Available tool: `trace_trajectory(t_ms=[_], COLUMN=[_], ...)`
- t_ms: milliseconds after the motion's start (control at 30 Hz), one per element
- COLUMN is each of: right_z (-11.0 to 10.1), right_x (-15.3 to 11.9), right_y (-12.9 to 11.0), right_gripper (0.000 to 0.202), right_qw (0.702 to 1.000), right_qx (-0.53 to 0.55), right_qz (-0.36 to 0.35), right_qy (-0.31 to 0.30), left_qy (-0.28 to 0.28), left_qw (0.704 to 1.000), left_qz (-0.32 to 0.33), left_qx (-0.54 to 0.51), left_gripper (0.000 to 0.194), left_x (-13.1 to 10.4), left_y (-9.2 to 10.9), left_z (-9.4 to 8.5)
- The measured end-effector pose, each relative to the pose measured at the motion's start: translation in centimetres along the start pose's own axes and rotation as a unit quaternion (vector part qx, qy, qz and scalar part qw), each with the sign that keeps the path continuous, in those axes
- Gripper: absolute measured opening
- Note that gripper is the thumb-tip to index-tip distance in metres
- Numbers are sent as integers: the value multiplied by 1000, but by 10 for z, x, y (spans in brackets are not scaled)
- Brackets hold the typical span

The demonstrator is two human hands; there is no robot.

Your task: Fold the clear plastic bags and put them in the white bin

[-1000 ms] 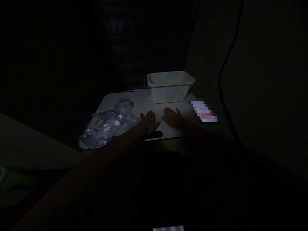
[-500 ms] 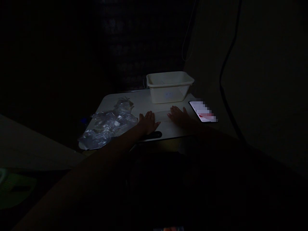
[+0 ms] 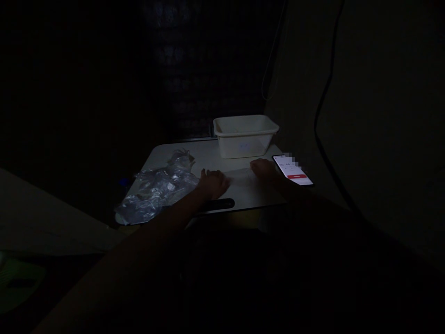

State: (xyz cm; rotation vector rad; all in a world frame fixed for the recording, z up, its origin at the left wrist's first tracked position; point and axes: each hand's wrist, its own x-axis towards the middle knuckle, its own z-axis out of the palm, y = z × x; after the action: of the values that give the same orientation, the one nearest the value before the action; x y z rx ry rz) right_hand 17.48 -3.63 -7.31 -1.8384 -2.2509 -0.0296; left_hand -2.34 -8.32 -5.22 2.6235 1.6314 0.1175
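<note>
A thin, clear plastic bag lies stretched between my two hands over the white tabletop. My left hand has its fingers curled at the bag's left end, slightly blurred. At the right end, my right hand is closed with its fingertips on the plastic. A crumpled heap of clear plastic bags sits to the left of my left hand. The room is dark, so the bag's edges are faint.
Behind my hands stands a cream plastic tub. A lit phone lies at the table's right edge. A dark slot runs near the front edge. A dark cable hangs at the right, and something green is low at the left.
Both hands have gone from lying flat with fingers spread to curled fingers at the bag's ends. The view has tilted slightly, so the table appears lower.
</note>
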Motion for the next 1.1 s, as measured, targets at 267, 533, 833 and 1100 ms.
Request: trace_trajectory(t_ms=[267,533,833,1100], right_z=[-8,-11,-34,1], right_x=[20,18,18,30], right_y=[-35,-52,-58,-29], right_gripper=[26,25,20,30], right_qw=[998,991,985,816], right_qx=[-14,-99,81,559], right_qz=[-19,-82,-124,145], right_qy=[-64,-37,89,17], left_qy=[13,4,-6,76], left_qw=[998,993,907,787], left_qz=[-54,-61,-121,-118], left_qx=[10,-99,-402,-600], left_gripper=[32,27,6,15], left_x=[14,34,50,55], left_y=[-10,-18,-14,-11], left_z=[-16,-15,-9,-1])
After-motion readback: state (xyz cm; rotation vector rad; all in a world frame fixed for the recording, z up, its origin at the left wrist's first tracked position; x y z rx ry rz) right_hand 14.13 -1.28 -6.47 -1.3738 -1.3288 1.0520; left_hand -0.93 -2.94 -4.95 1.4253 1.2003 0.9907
